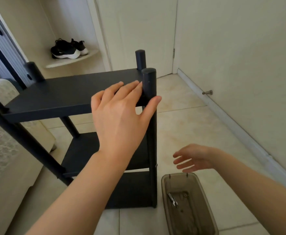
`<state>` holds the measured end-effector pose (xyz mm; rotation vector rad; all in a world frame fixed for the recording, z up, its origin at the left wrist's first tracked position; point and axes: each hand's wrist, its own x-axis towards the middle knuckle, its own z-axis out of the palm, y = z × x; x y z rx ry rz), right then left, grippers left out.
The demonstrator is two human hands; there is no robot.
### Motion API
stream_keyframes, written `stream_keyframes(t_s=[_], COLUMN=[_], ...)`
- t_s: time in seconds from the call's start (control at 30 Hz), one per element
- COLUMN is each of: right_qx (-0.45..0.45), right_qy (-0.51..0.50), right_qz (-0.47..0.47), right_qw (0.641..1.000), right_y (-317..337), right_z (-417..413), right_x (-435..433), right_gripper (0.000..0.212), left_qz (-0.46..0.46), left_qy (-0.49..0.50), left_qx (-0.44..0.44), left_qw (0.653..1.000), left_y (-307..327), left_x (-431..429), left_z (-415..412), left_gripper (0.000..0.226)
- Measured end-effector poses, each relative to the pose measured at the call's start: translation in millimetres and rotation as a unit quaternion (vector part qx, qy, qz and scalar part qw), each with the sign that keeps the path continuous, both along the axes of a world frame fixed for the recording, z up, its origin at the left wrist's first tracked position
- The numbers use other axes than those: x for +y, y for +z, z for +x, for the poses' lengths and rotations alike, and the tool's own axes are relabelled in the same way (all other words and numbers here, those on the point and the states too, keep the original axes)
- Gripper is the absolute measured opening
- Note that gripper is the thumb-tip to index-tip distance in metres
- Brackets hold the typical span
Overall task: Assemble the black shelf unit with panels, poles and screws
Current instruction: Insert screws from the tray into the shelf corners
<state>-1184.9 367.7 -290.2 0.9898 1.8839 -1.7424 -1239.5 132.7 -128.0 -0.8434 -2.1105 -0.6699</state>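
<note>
The black shelf unit [57, 95] stands upright on the tiled floor, with three panels between round poles. My left hand [120, 116] rests on the near right corner of the top panel, fingers straight across it and thumb against the front right pole [149, 82]. My right hand [193, 158] hovers with loose, spread fingers to the right of that pole, low down, above a translucent brown tray [205, 200] and holds nothing. A metal tool [172, 200] and a small screw lie in the tray.
A cream sofa [6, 150] stands left of the unit. Black sneakers [67, 49] sit on a corner ledge behind. A white door and wall close the right side, with a door stopper [208, 92] low on the wall.
</note>
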Motion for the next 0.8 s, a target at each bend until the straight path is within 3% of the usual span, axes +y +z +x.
stream_keyframes(t_s=[0.23,0.37,0.5,0.6,0.8], right_qx=[-0.064,-0.098,-0.149,-0.167,-0.148], right_qy=[0.001,0.123,0.259,0.277,0.266], right_qz=[0.102,0.209,0.301,0.348,0.382], right_qw=[0.993,0.965,0.906,0.88,0.872], right_y=[-105,-144,-182,-205,-234], right_z=[10,7,5,6,14], right_x=[-9,-13,-20,-21,-21], right_gripper=[0.012,0.02,0.013,0.033,0.03], left_qz=[-0.006,-0.006,0.004,0.006,0.01], left_qy=[0.003,0.01,0.012,0.015,0.02], left_qx=[0.007,0.011,0.015,0.016,0.011], left_qw=[1.0,1.0,1.0,1.0,1.0], left_y=[-1,-3,-5,-7,-6], left_x=[3,4,5,6,7], left_z=[4,5,5,4,5], left_gripper=[0.051,0.051,0.05,0.049,0.049])
